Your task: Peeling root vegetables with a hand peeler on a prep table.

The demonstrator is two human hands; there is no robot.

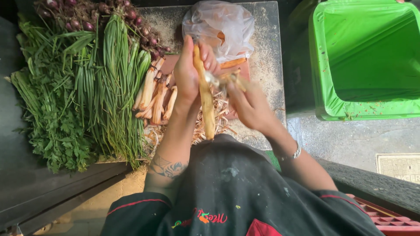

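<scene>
Market vegetable stall: heaped greens (74,91), shallots (131,22)

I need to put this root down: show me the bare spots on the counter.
Bare grey stone counter runs right of the clear plastic bag, toward the green plastic bin. The left is crowded: leafy green herbs, green chives, peeled pale roots, and peelings under both hands.

Clear, crumpled plastic bag (221,27) at top centre of a stone slab (267,52), holding glimpses of orange inside. Bright green bin liner (367,52) to the right, stretched over a square bin, open and glossy. Pale embossed rectangular plate (399,166) set in the floor at lower right, lettering unread.
</scene>
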